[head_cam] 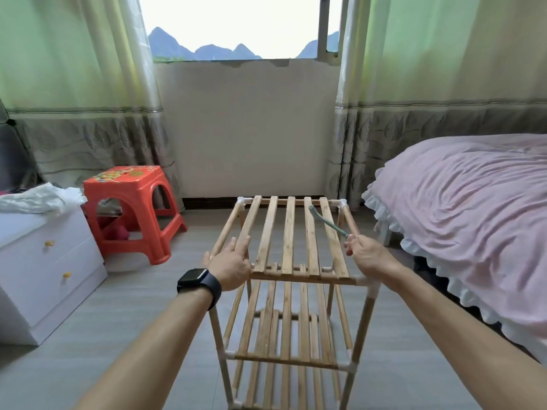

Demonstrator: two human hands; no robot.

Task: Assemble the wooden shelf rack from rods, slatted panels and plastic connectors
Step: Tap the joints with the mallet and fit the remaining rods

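Note:
The wooden shelf rack [288, 335] stands upright on the floor in front of me, with three slatted tiers and white plastic connectors [344, 204] at the corners. My left hand [231, 266] lies on the near left of the top slatted panel [288, 232], fingers straight along the slats and the left rod. My right hand [365, 253] grips the handle of a thin green tool [327, 220], a small mallet or hammer by its look, whose head hovers over the far right slat.
A bed with a pink cover [473, 220] stands close on the right. An orange plastic stool [133, 208] and a white drawer cabinet [44, 261] stand on the left. Behind the rack are a white wall, curtains and a window. Grey floor surrounds the rack.

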